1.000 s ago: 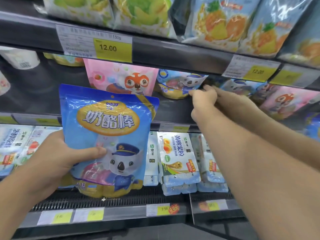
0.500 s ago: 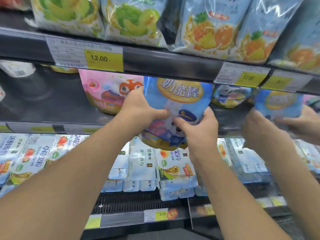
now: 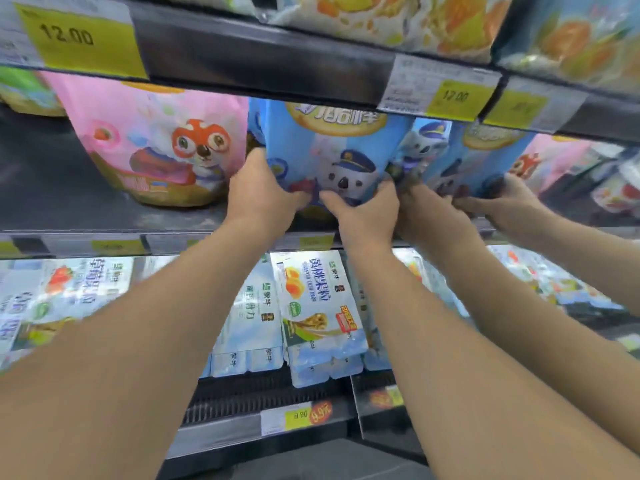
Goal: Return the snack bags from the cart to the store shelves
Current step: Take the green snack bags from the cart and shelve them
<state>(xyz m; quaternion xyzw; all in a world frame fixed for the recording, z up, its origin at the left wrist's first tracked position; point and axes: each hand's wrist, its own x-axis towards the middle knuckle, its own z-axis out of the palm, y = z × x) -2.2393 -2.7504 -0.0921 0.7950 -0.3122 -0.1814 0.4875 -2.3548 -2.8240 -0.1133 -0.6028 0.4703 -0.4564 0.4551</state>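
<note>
Head view
Left hand (image 3: 258, 197): grips the lower left edge of the blue koala snack bag (image 3: 329, 157), thumb on its front.
Right hand (image 3: 363, 211): grips the same bag's lower right — fingers curled round the bottom corner.
Bag: upright on the middle shelf (image 3: 104, 233), under the upper shelf's edge, just beside the pink fox snack bag (image 3: 156, 143).
Further right: another person's hands (image 3: 498, 199) hold a second blue bag (image 3: 485, 161) — mirror or not, cannot tell.
</note>
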